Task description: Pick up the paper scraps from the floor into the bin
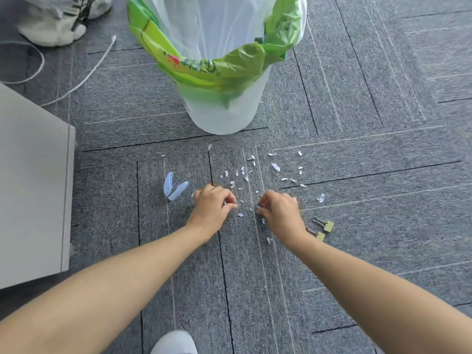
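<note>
Small white paper scraps (pixel 275 166) lie scattered on grey carpet (pixel 357 226); the white bin (pixel 224 116), green-lined, stands upright just beyond

Bright, even daylight with soft, faint shadows.
Wide-angle bend at the edges; the bin (pixel 224 111) top and far corners are slightly blurred.

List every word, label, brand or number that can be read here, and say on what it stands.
On the green bag lining the bin: red and green printed characters, too creased and blurred to read.
After them: a small circled mark, perhaps "®", not certain.
No text shows on the paper scraps, the light blue tool or the binder clips.
</note>
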`<state>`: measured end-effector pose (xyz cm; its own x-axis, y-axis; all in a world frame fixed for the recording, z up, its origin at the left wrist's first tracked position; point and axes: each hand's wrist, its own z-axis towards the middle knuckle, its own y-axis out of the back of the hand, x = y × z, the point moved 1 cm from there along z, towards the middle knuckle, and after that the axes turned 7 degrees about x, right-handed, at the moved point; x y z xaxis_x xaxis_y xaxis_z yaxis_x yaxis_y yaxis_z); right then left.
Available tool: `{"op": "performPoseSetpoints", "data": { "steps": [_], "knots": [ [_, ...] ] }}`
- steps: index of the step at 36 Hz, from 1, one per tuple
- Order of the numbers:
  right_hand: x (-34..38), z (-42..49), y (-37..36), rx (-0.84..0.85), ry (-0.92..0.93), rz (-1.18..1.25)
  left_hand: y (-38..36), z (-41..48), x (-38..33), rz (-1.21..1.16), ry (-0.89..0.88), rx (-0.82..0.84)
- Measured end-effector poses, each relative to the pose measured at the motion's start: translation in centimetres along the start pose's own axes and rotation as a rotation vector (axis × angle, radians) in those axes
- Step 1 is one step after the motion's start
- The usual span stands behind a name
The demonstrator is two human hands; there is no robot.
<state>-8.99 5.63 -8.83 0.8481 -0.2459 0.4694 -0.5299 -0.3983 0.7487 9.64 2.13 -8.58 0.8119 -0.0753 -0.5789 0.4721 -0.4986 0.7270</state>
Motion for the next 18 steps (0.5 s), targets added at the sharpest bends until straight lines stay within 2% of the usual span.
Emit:
{"op": "performPoseSetpoints", "data": {
  "steps": [11, 18],
  "knots": [
    [0.6, -0.5, 0.1, -0.076, 0.069, -0.162, 1.3, -0.6, -0.6, -0.053, 0.035, -0.018],
    [1.5, -0.8, 0.1, -0.025, 0.027, -0.209, 3.4, -1.6, -1.4, -0.248, 0.084, -0.018]
  ]
}}
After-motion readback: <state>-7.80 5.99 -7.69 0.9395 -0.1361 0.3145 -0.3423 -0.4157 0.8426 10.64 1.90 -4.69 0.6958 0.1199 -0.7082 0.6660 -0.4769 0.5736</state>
